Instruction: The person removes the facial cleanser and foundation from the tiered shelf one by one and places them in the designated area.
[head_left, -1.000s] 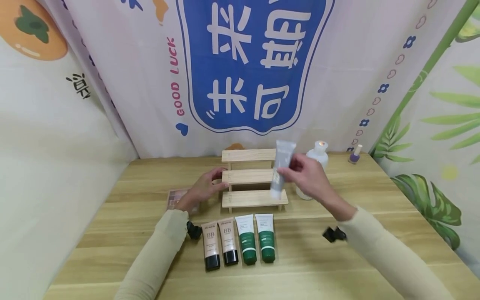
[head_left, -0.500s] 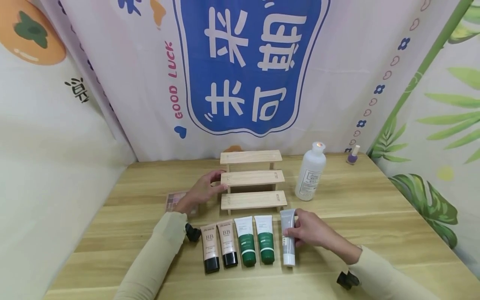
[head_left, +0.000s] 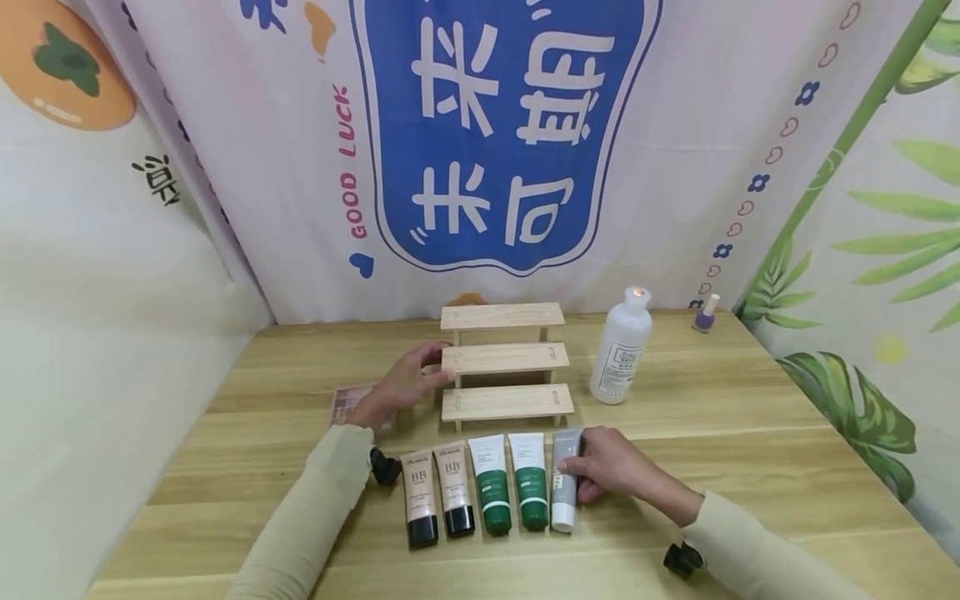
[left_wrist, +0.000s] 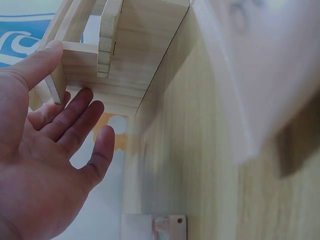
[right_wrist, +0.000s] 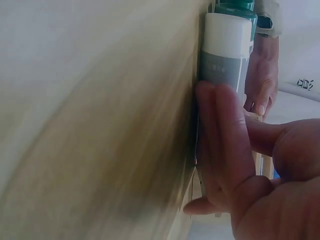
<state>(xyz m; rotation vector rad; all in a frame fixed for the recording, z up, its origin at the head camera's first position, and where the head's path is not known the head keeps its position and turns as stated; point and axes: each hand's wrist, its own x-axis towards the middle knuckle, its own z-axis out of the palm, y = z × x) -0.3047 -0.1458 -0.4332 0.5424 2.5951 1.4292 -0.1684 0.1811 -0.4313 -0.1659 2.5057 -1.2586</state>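
Observation:
My right hand (head_left: 613, 463) holds a grey squeeze tube (head_left: 566, 497) with a white cap, thumb on its face and fingers along its right side. The tube lies on the table at the right end of a row, close beside two white-and-green tubes (head_left: 533, 487). Two beige BB cream tubes (head_left: 421, 498) with black caps make up the row's left end. Behind the row stands a three-tier wooden display stand (head_left: 506, 358). Its middle tier's left end is between the thumb and fingers of my left hand (head_left: 407, 382); the left wrist view shows the lower fingers loosely spread.
A clear bottle (head_left: 622, 350) with a white label stands right of the display stand. Purple nail polish (head_left: 704, 317) is at the back right. An eyeshadow palette (head_left: 349, 402) lies partly under the left forearm. Printed cloth (head_left: 675, 167) hangs behind the table.
My right hand has brought the grey tube down from in front of the stand to the table, then slid it left against the green tubes. The left hand has stayed at the stand.

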